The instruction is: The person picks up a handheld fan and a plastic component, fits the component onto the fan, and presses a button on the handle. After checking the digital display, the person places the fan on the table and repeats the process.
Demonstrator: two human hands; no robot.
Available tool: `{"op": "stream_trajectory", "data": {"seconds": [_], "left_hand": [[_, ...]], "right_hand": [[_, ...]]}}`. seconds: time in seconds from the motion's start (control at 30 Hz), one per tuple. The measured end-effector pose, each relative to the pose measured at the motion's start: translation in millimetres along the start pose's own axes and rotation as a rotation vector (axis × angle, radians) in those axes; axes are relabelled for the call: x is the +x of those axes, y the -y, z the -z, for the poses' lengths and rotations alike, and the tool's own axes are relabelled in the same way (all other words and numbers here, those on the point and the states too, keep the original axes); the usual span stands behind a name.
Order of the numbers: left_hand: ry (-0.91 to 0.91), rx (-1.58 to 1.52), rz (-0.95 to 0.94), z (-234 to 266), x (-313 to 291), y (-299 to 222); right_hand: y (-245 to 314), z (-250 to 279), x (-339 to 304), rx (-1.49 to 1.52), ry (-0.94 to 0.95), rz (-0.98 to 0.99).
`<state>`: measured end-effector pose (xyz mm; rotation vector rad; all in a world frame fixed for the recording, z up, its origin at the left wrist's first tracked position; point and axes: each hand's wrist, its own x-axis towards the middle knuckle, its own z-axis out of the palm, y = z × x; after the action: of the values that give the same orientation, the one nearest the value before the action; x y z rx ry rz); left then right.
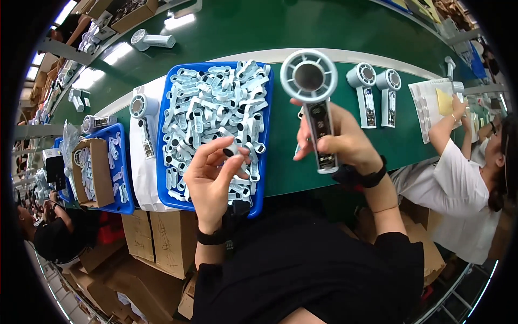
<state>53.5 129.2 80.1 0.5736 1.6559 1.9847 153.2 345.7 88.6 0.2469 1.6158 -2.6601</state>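
Note:
My right hand (345, 137) grips a handheld fan (328, 116) by its handle, held upright with its round pale-grey head up. The front of that handle is uncovered, and a dark circuit board shows in it. Over the near right part of a blue tray (260, 186), my left hand (213, 175) pinches a small pale plastic cover (232, 149) with a dark oval spot. Fingers hide part of this cover. Many similar light-blue covers (213, 97) lie heaped in the tray.
Two open-handled fans (367, 100) lie right of my right hand; another fan (144, 121) lies left of the tray. A cardboard box (100, 173) stands in a second blue tray (127, 191). At right sits a co-worker (453, 178). The green conveyor belt (243, 27) carries a fan (154, 40).

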Motion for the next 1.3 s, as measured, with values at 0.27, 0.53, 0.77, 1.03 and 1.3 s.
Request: {"op": "stream_trajectory", "data": {"seconds": [0.27,0.53,0.77,1.03,1.3], "left_hand": [[0.024,0.134,-0.018,-46.0,7.9,5.1],[0.025,0.317,-0.173,-41.6,16.6,3.4],[0.122,0.649,-0.441,-46.2,18.8,-5.3],[0.145,0.555,-0.350,-46.7,19.5,-6.9],[0.188,0.356,-0.344,-43.9,24.7,-4.9]], "right_hand": [[-35.8,-35.5,-0.9,-0.584,-0.286,0.296],[-30.7,-39.1,3.3,-0.609,-0.349,0.178],[-36.1,-30.8,5.8,-0.265,-0.268,0.138],[-23.1,-33.2,4.8,-0.356,-0.222,0.156],[-17.5,-32.6,2.4,-0.400,-0.233,0.143]]}}
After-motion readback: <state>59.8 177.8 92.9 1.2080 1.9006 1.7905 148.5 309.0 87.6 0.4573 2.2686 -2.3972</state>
